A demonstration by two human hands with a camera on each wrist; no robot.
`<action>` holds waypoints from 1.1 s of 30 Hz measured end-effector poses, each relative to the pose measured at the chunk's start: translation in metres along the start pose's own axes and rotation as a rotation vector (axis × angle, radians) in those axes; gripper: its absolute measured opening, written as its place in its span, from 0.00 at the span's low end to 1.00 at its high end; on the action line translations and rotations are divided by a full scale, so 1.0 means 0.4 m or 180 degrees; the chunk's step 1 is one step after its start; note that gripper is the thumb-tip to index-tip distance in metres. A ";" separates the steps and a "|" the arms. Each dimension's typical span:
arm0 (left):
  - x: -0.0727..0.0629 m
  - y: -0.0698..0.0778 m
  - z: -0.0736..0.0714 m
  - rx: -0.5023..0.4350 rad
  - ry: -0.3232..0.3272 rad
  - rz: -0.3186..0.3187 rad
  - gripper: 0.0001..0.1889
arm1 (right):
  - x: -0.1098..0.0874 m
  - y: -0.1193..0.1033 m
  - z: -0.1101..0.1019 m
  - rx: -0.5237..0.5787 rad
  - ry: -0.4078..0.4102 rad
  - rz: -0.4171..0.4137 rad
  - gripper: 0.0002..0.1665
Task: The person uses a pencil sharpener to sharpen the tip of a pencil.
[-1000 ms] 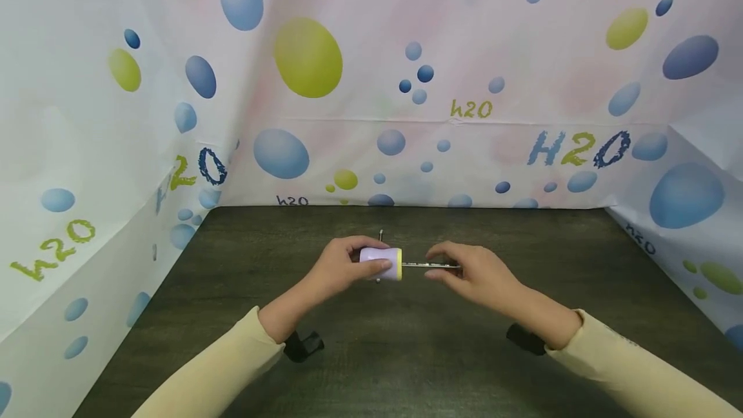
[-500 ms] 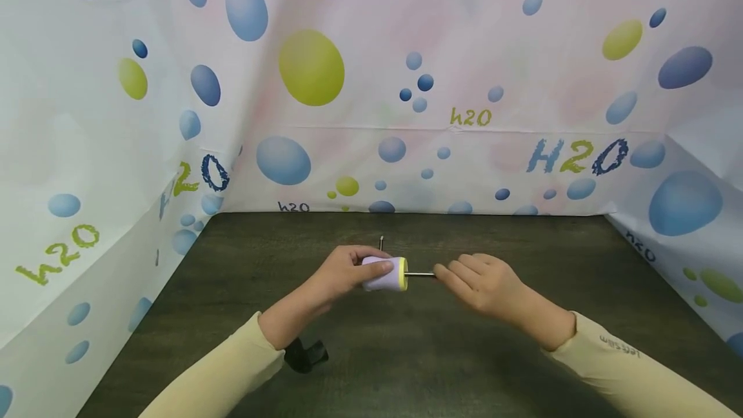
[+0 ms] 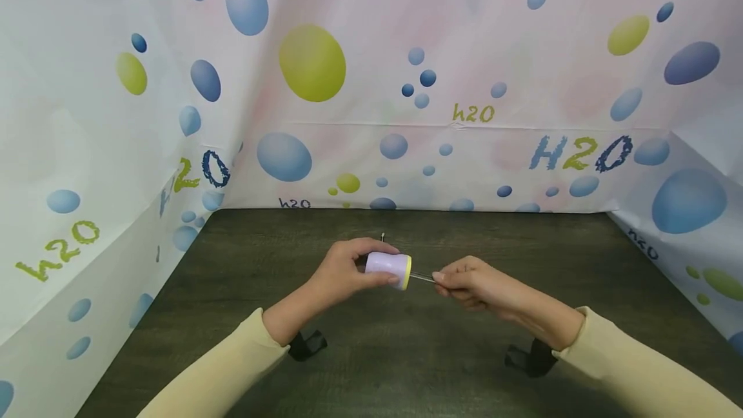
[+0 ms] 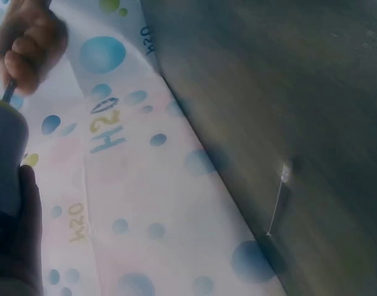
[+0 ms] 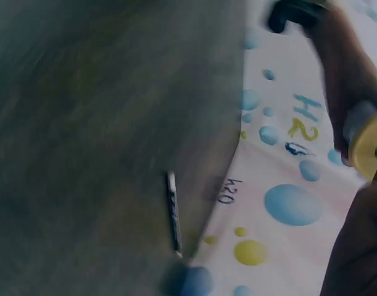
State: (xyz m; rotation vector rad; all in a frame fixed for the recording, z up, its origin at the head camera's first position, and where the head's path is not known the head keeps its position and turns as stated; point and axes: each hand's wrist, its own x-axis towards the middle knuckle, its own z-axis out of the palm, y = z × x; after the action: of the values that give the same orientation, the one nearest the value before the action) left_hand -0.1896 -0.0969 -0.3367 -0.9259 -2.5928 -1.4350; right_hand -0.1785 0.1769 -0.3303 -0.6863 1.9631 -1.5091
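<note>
My left hand [image 3: 339,273] grips a lilac cylinder [image 3: 386,266] with a yellow rim, thumb and fingers on opposite sides. A thin metallic rod [image 3: 422,277] joins its yellow end to my right hand [image 3: 487,288], which pinches the rod between thumb and fingers. The cylinder lies nearly sideways, yellow end tilted slightly down. In the left wrist view the cylinder [image 4: 6,154] looks dark, with the right hand [image 4: 31,52] curled beyond it. The yellow end [image 5: 368,148] faces the right wrist camera. How deep the rod sits inside is hidden.
Behind the left hand, another slim rod [image 3: 383,237] lies on the dark wooden table [image 3: 406,366]; the right wrist view shows this rod [image 5: 174,216] whole, pale at one end. Bubble-printed white sheeting [image 3: 360,82] walls the back and sides. Dark straps hang at both wrists.
My right hand has gone from a loose hold on the rod, through a knuckles-up turn, to a pinch with the wrist rolled. The cylinder has shifted slightly right, its yellow end dipping.
</note>
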 end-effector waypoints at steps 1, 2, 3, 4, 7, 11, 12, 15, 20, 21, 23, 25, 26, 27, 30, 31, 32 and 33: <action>0.001 0.002 0.000 -0.0002 -0.0017 0.0028 0.19 | 0.000 -0.001 -0.005 0.0304 -0.0142 0.0203 0.22; 0.001 0.004 0.000 -0.0010 -0.0035 0.0032 0.19 | -0.001 -0.002 -0.009 0.0524 -0.0267 0.0342 0.22; 0.002 0.005 0.001 -0.0023 -0.0054 0.0020 0.20 | -0.001 -0.001 -0.012 0.0666 -0.0369 0.0436 0.22; 0.002 0.006 0.000 -0.0021 -0.0075 0.0009 0.20 | -0.001 -0.001 -0.013 0.0747 -0.0447 0.0485 0.23; 0.003 0.002 -0.002 -0.0021 -0.0099 -0.0077 0.20 | 0.002 0.000 -0.013 0.0672 -0.0447 0.0500 0.24; 0.004 -0.007 -0.007 -0.0029 -0.0096 -0.0256 0.20 | 0.004 -0.004 -0.006 -0.0033 -0.0015 0.0272 0.27; 0.005 -0.010 -0.008 -0.0050 -0.0098 -0.0319 0.19 | 0.003 -0.004 -0.004 -0.0327 0.0147 0.0131 0.26; 0.010 -0.018 -0.010 -0.0151 -0.0092 -0.0549 0.19 | 0.001 0.000 0.006 -0.1449 0.0663 -0.0495 0.26; 0.020 -0.023 -0.016 -0.0432 -0.0018 -0.0959 0.17 | 0.017 0.030 0.012 -0.3711 0.1777 -0.2286 0.28; 0.021 -0.024 -0.017 -0.0468 -0.0024 -0.0985 0.17 | 0.022 0.035 0.009 -0.4022 0.1984 -0.2630 0.28; 0.024 -0.025 -0.018 -0.0571 -0.0065 -0.1050 0.17 | 0.031 0.042 0.000 -0.4406 0.2181 -0.3172 0.23; 0.024 -0.025 -0.018 -0.0701 -0.0140 -0.1112 0.18 | 0.035 0.046 -0.010 -0.4658 0.2223 -0.3574 0.18; 0.023 -0.026 -0.018 -0.0760 -0.0178 -0.1147 0.18 | 0.036 0.047 -0.016 -0.4795 0.2225 -0.3748 0.16; 0.023 -0.026 -0.017 -0.0819 -0.0220 -0.1190 0.19 | 0.036 0.048 -0.020 -0.4922 0.2226 -0.3905 0.16; 0.020 -0.026 -0.013 -0.0957 -0.0330 -0.1298 0.20 | 0.038 0.048 -0.028 -0.5159 0.2271 -0.4317 0.16; 0.019 -0.027 -0.012 -0.0966 -0.0348 -0.1312 0.20 | 0.040 0.047 -0.028 -0.5183 0.2286 -0.4400 0.16; 0.019 -0.026 -0.010 -0.0967 -0.0356 -0.1311 0.20 | 0.042 0.047 -0.026 -0.5174 0.2305 -0.4459 0.16; 0.019 -0.025 -0.009 -0.0963 -0.0357 -0.1304 0.20 | 0.044 0.047 -0.023 -0.5139 0.2325 -0.4464 0.16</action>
State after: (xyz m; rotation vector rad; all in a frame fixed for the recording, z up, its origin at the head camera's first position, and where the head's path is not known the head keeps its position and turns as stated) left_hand -0.2019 -0.1002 -0.3401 -0.5197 -2.8173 -1.9692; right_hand -0.1986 0.1754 -0.3489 -2.8761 3.2881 -0.0004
